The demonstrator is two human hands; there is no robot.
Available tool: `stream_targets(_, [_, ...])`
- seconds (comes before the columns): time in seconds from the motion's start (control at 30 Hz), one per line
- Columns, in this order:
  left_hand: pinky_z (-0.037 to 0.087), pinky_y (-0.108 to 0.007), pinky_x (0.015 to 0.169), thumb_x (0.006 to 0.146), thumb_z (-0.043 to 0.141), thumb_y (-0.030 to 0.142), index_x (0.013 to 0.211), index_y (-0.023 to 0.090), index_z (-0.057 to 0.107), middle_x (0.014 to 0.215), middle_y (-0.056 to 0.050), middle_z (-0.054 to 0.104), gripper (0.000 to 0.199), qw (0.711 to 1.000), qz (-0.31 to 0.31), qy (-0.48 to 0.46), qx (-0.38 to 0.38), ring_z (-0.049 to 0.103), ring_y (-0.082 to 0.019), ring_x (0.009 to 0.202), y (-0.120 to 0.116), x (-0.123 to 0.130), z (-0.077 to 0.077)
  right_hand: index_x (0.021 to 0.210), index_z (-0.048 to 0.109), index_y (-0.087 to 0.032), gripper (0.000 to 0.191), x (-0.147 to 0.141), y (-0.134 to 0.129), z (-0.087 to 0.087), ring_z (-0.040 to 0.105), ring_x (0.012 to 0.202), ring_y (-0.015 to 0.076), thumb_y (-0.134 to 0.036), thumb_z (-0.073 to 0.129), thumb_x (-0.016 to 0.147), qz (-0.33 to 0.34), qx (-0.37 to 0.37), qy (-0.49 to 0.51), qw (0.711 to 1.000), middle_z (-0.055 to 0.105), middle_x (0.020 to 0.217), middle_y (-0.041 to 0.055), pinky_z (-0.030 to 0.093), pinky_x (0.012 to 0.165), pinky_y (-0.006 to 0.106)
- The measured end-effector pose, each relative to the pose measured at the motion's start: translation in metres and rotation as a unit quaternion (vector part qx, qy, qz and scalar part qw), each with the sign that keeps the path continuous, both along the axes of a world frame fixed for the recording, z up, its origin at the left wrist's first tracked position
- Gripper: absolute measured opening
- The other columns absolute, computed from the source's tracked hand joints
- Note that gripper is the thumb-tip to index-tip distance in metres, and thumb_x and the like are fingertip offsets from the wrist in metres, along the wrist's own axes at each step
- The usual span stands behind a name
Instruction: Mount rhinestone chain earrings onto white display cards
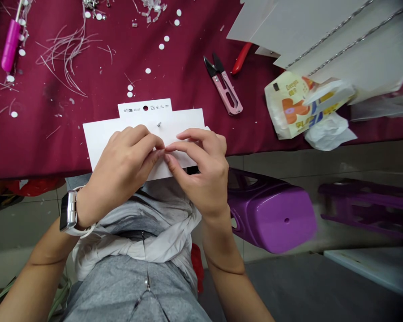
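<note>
A white card (188, 117) with a printed tab and a round hole lies at the front edge of the red cloth. A small metal piece (159, 124) sticks up near its top middle. Over the card's lower left part is my left hand (126, 154), thumb and forefinger pinched together. My right hand (201, 165) meets it from the right, its thumb and forefinger closed at the same spot. Whatever lies between the fingertips is too small to make out. The other right fingers are curled loosely above the card.
Pink snips (225, 85) and a red handle (241, 58) lie beyond the card. A tissue pack (290, 107) and large white cards (298, 31) are at right. Clear threads (67, 53) and a magenta tool (11, 44) lie left. A purple stool (282, 219) stands below the table.
</note>
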State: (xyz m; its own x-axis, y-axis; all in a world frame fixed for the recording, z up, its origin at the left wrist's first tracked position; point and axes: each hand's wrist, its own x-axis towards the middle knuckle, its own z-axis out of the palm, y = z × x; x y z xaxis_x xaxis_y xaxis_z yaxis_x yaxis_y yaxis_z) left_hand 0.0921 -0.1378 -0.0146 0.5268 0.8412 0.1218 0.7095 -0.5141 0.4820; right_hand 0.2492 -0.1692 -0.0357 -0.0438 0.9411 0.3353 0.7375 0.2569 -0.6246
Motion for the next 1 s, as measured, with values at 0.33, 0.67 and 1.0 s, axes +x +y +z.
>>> stream_targets(0.33, [0.04, -0.032, 0.069, 0.088, 0.048, 0.026, 0.09, 0.017, 0.059, 0.082, -0.004, 0.058, 0.014, 1.0, -0.003, -0.008, 0.013, 0.051, -0.017, 0.075, -0.0019, -0.0005, -0.0036, 0.08, 0.062, -0.022, 0.004, 0.0, 0.0004, -0.0004, 0.056, 0.092, 0.0191, -0.021, 0.058, 0.081, 0.0, 0.014, -0.017, 1.0, 0.063, 0.093, 0.0024, 0.042, 0.086, 0.038])
stream_targets(0.67, [0.04, -0.033, 0.07, 0.088, 0.048, 0.025, 0.09, 0.02, 0.06, 0.083, -0.003, 0.06, 0.013, 1.0, 0.004, -0.01, -0.009, 0.052, -0.017, 0.077, -0.0015, 0.0003, -0.0019, 0.085, 0.061, -0.023, 0.008, 0.003, 0.0003, 0.0, 0.053, 0.094, 0.0189, -0.023, 0.053, 0.084, 0.018, -0.013, 0.0, 1.0, 0.062, 0.094, 0.0023, 0.039, 0.087, 0.037])
stream_targets(1.0, [0.039, -0.032, 0.07, 0.088, 0.048, 0.026, 0.091, 0.017, 0.06, 0.084, -0.004, 0.061, 0.015, 1.0, 0.006, -0.015, 0.006, 0.052, -0.017, 0.077, -0.0018, -0.0002, -0.0061, 0.09, 0.065, -0.023, 0.011, 0.003, 0.0, 0.0018, 0.053, 0.096, 0.0176, -0.022, 0.059, 0.081, 0.019, -0.027, -0.003, 0.999, 0.061, 0.097, 0.0018, 0.041, 0.088, 0.035])
